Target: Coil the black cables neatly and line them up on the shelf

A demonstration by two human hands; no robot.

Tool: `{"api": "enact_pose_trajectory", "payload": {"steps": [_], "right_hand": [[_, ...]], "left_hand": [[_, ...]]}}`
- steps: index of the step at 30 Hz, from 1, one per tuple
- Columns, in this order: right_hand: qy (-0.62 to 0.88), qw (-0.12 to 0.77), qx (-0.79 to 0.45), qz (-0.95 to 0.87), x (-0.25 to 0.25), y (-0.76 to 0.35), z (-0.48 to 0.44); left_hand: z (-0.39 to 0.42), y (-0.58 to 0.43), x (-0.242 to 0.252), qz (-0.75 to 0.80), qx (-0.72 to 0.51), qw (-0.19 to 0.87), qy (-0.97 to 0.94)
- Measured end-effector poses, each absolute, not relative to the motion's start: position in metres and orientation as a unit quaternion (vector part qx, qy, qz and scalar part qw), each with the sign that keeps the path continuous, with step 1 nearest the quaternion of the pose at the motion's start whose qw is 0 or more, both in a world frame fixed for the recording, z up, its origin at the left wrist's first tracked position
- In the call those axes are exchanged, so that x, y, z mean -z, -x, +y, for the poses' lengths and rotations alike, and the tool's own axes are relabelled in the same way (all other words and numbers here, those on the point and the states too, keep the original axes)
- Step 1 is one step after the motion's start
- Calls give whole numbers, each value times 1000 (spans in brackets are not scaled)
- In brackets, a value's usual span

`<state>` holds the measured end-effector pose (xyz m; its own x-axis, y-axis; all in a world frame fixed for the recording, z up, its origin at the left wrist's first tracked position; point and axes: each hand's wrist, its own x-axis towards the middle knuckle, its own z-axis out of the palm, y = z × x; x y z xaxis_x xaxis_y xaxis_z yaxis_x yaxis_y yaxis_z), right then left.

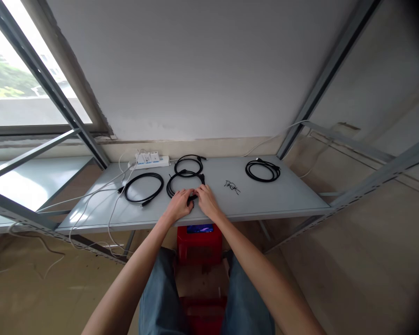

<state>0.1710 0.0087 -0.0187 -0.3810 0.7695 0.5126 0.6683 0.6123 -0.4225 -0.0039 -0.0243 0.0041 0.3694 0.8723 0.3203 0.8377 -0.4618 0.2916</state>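
Fingers (186,195) of the left hand (179,204) and right hand (206,201) curl shut on the near edge of a black cable coil (168,187) at the front middle of the grey shelf (282,200). Black wire ties (232,187) lie just to its right. Farther off sit a left coil (126,193), a right coil (263,179), a back coil (176,165) and a white power strip (150,159).

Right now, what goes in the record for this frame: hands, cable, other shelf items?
left hand: on near edge of coiled black cable
right hand: on the same cable, beside the left
other cables: left coil, back coil, right coil
also there: power strip at back left; small black tangle right of hands
surface: grey shelf
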Motion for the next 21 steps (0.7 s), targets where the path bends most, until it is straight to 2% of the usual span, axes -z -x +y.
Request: {"api": "enact_pose_trajectory", "payload": {"steps": [7,21], "right_hand": [[428,332,-21,-840,12,-169,0],[392,438,-133,-798,14,-172,-2]], "left_hand": [[-22,5,-1,511,-227,51,-827],[-20,6,4,497,-216,43,-839]]}}
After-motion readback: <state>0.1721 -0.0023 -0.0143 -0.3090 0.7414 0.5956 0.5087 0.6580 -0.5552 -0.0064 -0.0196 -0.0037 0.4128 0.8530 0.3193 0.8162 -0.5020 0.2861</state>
